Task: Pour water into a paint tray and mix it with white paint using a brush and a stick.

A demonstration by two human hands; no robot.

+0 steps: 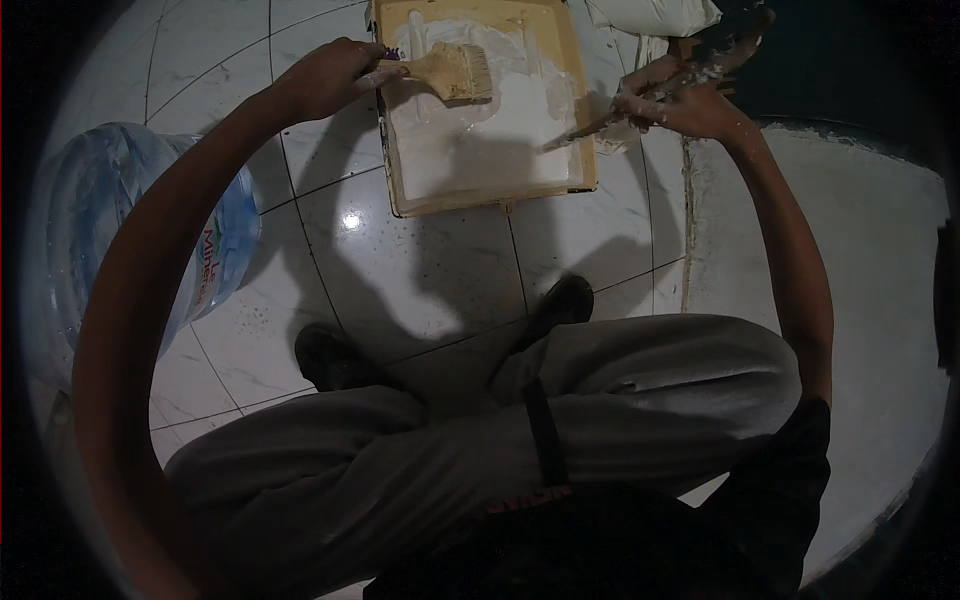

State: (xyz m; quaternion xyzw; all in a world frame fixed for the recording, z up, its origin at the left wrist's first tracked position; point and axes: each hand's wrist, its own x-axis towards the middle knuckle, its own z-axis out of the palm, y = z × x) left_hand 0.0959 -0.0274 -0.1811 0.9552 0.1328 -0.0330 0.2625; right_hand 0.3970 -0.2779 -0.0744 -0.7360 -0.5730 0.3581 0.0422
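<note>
In front of me on the floor lies a yellow rectangular paint tray with white paint spread inside. My left hand is closed round the handle of a wide, pale-bristled paintbrush, which it holds over the tray's left half. Beyond the tray's right rim, my right hand is closed on a thin brown stick, its pointed end reaching over the paint. White smears and crumbs cover these fingers. The upper end of the stick is lost among the fingers and dark background.
At the left, a large clear-blue water jug lies on the white tiled floor. A white bag sits beyond the tray's far right corner. On the right is a pale flat slab with a rough edge. My shoes stand below the tray.
</note>
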